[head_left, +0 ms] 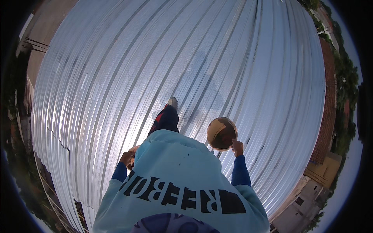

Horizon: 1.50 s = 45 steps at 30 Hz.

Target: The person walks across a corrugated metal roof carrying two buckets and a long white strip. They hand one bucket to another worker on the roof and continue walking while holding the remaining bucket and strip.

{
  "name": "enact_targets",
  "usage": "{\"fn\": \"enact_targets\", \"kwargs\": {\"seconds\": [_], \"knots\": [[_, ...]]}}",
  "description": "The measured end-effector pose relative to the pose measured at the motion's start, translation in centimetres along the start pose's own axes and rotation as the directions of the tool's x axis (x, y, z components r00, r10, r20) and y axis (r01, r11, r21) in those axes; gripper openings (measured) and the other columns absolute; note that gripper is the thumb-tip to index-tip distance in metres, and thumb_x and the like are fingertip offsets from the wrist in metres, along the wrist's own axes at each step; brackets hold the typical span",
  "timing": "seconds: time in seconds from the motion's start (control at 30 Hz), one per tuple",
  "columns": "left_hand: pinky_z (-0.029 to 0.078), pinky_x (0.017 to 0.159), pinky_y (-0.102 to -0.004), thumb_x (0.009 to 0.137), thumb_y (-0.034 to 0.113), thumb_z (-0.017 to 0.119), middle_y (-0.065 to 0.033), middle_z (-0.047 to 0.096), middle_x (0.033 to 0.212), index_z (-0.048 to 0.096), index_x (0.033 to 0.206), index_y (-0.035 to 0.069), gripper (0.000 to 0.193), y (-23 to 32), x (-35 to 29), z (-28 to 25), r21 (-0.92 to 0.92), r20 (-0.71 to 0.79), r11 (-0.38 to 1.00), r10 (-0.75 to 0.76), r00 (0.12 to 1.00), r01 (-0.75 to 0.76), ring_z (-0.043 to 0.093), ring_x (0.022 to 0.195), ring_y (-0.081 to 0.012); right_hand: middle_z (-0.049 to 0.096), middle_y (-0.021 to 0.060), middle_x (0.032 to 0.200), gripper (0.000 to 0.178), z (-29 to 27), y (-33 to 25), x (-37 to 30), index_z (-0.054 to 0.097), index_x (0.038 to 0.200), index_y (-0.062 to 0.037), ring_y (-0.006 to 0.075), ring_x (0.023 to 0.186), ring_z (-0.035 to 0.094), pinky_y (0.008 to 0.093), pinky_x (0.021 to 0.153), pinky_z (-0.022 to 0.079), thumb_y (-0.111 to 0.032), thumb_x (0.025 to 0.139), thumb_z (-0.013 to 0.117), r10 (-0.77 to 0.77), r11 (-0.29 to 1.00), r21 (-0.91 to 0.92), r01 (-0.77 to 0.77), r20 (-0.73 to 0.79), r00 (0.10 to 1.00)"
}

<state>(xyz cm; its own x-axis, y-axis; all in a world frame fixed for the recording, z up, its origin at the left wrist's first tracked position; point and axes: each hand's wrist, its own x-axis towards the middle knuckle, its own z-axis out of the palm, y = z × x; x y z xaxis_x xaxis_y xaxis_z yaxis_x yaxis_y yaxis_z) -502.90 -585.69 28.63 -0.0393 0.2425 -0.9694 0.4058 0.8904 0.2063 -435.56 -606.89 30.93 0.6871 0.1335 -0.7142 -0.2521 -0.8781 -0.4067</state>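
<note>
My right hand (237, 148), out to the right of my body, is closed on the near right edge of a round, shiny, brownish-gold vessel (221, 133). Its face catches a dark reflection or shadow in the lower part, and I cannot make out what is inside. On the other side, my left hand (126, 158) is closed at the edge of another rounded, copper-brown vessel (134, 149). My light blue shirt hides most of that one. Both vessels are held above the ribbed metal roof (128, 85).
One shoe (173, 102) points forward on the ribs, below a dark trouser leg (166, 118). A crooked dark line (58, 139) crosses the sheets at left. Beyond the right edge lie a tiled roof (324, 128) and a grey building (301, 202).
</note>
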Motion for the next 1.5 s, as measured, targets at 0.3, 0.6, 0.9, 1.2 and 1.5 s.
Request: {"fn": "enact_targets", "kwargs": {"seconds": [0.3, 0.6, 0.9, 1.2, 1.5], "knots": [[0.045, 0.051, -0.0275, 0.091, 0.010, 0.052, 0.0001, 0.056, 0.066, 0.068, 0.106, 0.000, 0.024, 42.3, 1.1, -1.5, 0.281, -0.050, 0.731, 0.658, 0.751, -0.622, 0.053, 0.059, -0.0090, 0.061, 0.0142, 0.052, 0.051, 2.9, -4.9, 6.3, 0.063, 0.062, 0.0032, 0.0215, 0.039, 0.057, 0.0345, 0.042, 0.048, -0.041, 0.086, 0.059, 0.122, 0.981, -0.147, -0.124, -0.020, 0.992], [0.053, 0.070, -0.0343, 0.086, 0.015, 0.053, -0.0133, 0.070, 0.085, 0.071, 0.099, 0.004, 0.025, 68.8, 7.0, 3.4, 0.603, -0.036, 0.478, 0.816, 0.578, -0.638, 0.067, 0.078, -0.0209, 0.063, 0.0148, 0.062, 0.043, 8.7, -21.0, 21.2, 0.064, 0.080, 0.0095, 0.0256, 0.049, 0.064, 0.0356, 0.040, 0.050, -0.033, 0.081, 0.072, 0.397, 0.907, 0.157, -0.390, -0.016, 0.918], [0.056, 0.063, -0.0382, 0.088, 0.014, 0.057, -0.0146, 0.071, 0.085, 0.071, 0.099, 0.005, 0.020, 82.2, 13.5, 8.8, 0.761, 0.218, 0.413, 0.562, 0.798, -0.500, 0.069, 0.068, -0.0237, 0.061, 0.0149, 0.054, 0.044, 3.6, -59.1, 49.2, 0.064, 0.064, 0.0058, 0.0261, 0.047, 0.063, 0.0382, 0.046, 0.049, -0.036, 0.075, 0.071, -0.468, 0.873, -0.213, 0.438, -0.113, 0.877], [0.054, 0.058, -0.0367, 0.091, 0.019, 0.055, -0.0165, 0.068, 0.078, 0.069, 0.104, 0.006, 0.023, 97.3, 21.2, 12.9, 0.506, -0.006, 0.862, 0.036, 0.999, -0.028, 0.066, 0.063, -0.0236, 0.068, 0.0248, 0.085, 0.052, -0.4, -98.9, 58.6, 0.066, 0.078, 0.0051, 0.0371, 0.083, 0.066, 0.0461, 0.078, 0.050, -0.046, 0.072, 0.068, -0.494, 0.786, -0.534, 0.312, -0.238, 0.836], [0.048, 0.052, -0.0312, 0.094, 0.023, 0.052, -0.0111, 0.065, 0.069, 0.066, 0.101, 0.005, 0.024, 135.8, 25.7, 15.9, 0.153, -0.092, 0.896, 0.433, 0.897, -0.417, 0.062, 0.057, -0.0181, 0.061, 0.0120, 0.058, 0.037, 3.1, -110.7, 62.6, 0.061, 0.063, 0.0001, 0.0204, 0.045, 0.058, 0.0347, 0.038, 0.041, -0.033, 0.076, 0.072, 0.016, 0.990, -0.138, -0.038, -0.154, 0.988]]}}
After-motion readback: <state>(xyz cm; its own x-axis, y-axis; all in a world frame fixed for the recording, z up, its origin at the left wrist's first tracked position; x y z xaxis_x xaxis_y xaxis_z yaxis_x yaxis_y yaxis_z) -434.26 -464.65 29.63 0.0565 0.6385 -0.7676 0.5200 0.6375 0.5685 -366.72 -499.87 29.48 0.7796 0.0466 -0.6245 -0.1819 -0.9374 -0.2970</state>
